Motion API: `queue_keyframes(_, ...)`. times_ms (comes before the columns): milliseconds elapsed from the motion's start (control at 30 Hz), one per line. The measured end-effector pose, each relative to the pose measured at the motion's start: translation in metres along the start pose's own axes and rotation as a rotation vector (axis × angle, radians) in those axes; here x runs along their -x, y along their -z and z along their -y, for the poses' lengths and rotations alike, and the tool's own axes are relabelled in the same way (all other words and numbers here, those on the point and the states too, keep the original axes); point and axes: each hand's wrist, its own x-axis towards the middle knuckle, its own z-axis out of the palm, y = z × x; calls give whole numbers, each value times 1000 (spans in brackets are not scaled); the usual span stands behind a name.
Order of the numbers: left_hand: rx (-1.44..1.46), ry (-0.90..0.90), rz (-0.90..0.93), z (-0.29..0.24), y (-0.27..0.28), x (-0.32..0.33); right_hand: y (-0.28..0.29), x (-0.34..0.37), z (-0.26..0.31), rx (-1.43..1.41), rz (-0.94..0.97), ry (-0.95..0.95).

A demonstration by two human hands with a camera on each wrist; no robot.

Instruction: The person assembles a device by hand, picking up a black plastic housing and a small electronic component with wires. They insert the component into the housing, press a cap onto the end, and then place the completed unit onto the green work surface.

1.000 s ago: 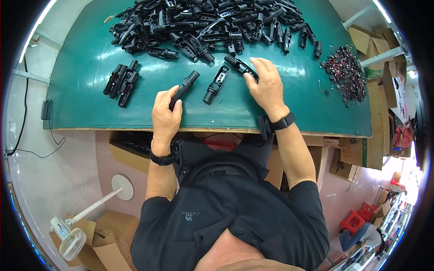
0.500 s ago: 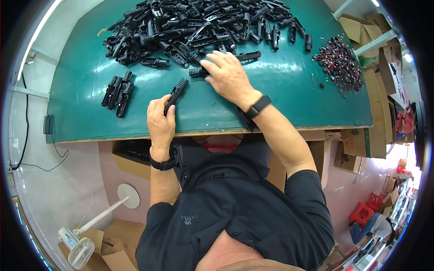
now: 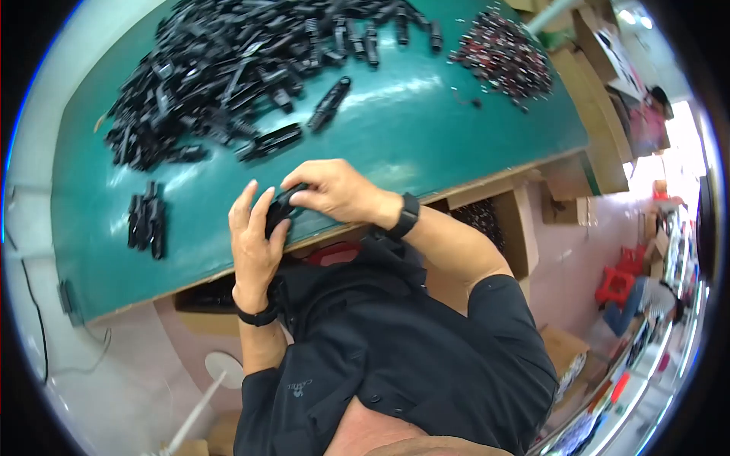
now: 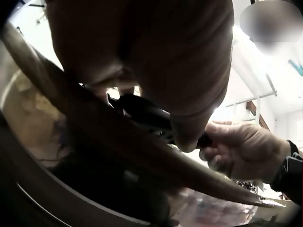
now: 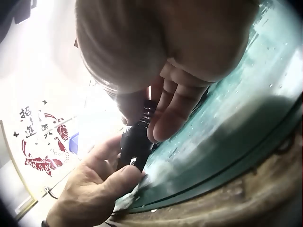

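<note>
Near the table's front edge, the left hand (image 3: 255, 245) grips the body of a black plastic part (image 3: 278, 216) between thumb and fingers. At the part's upper end, the right hand (image 3: 338, 190) pinches it with thumb and fingertips. The right wrist view shows the ribbed end of the black part (image 5: 137, 142) between the right fingers, and the left thumb along its lower body. In the left wrist view the part (image 4: 147, 113) is dark and partly hidden by the left fingers. Two similar black parts (image 3: 271, 142) (image 3: 330, 103) lie just beyond the hands.
A large heap of black parts (image 3: 220, 68) covers the back of the green table (image 3: 426, 152). A small group of them (image 3: 147, 222) lies at the left. Small wired pieces (image 3: 506, 61) are piled at the back right. Open cartons (image 3: 521, 228) stand below the edge.
The right hand has left the part it was touching on the table and come to the one in the left hand. The head view has turned and shifted, so the heap appears further left.
</note>
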Motion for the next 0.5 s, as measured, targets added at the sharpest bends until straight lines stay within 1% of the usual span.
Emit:
queue_keyframes(33,15,23,55,3,-8,3,5,4,1,43,27,58)
queue_keyframes(67,23,49,109,6,-13,6,17,10,2,59,10,44)
queue_keyframes(100,26,75,161,8,-17,7,33,15,3,110,-69,53)
queue_keyframes(167,41,82,162,10,-18,8,70,27,1,209,-211,79)
queue_keyframes(233,41,134,154,10,-18,8,139,45,-20,567,-445,45)
queue_keyframes(267,48,138,149,10,-19,7,173,55,-42,819,-567,-54)
queue_keyframes(300,55,138,148,9,-19,6,204,65,-58,885,-650,-204)
queue_keyframes(367,62,136,152,8,-17,5,247,85,-96,1136,-664,-248)
queue_keyframes(400,58,140,152,9,-17,5,255,90,-102,1132,-661,-246)
queue_keyframes(467,81,152,150,10,-19,6,266,95,-113,1049,-476,-408)
queue_keyframes(500,85,169,149,12,-17,9,271,98,-116,1035,-454,-395)
